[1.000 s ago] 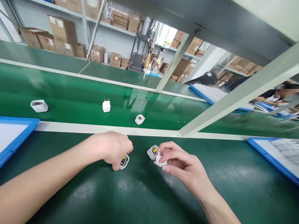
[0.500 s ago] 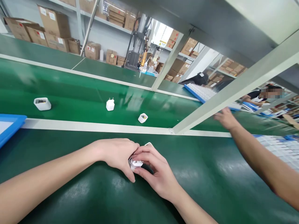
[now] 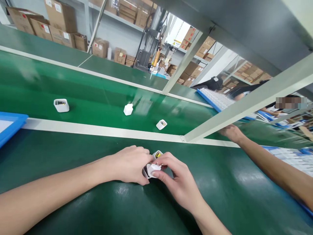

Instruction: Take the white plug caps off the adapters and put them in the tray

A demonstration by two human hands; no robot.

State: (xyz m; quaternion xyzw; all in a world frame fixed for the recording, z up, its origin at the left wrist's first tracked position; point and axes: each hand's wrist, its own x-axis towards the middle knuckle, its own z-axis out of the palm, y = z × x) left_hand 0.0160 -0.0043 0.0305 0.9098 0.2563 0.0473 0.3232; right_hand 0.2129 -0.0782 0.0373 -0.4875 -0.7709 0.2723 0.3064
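Note:
My left hand point(image 3: 130, 164) is closed round a white charger shell point(image 3: 146, 171) on the green table point(image 3: 73, 163). My right hand point(image 3: 177, 181) pinches a white plug cap point(image 3: 153, 167) and presses it against that shell. A second open shell point(image 3: 157, 154) with yellow parts inside stands just behind my fingers. On the green conveyor belt point(image 3: 93, 101) lie an open shell point(image 3: 61, 105) at the left, a finished white plug point(image 3: 128, 109) in the middle, and another open shell point(image 3: 161, 124) to the right.
A blue tray point(image 3: 9, 125) sits at the left edge. Another person's arm point(image 3: 264, 160) reaches in from the right toward the belt rail point(image 3: 102, 130). A slanted metal frame post point(image 3: 244, 104) crosses overhead. Cardboard boxes fill shelves behind; more blue trays lie at right.
My right hand brought the plug cap over to the shell in my left hand and the two now meet. The pieces on the belt drifted right. Another person's arm came in from the right.

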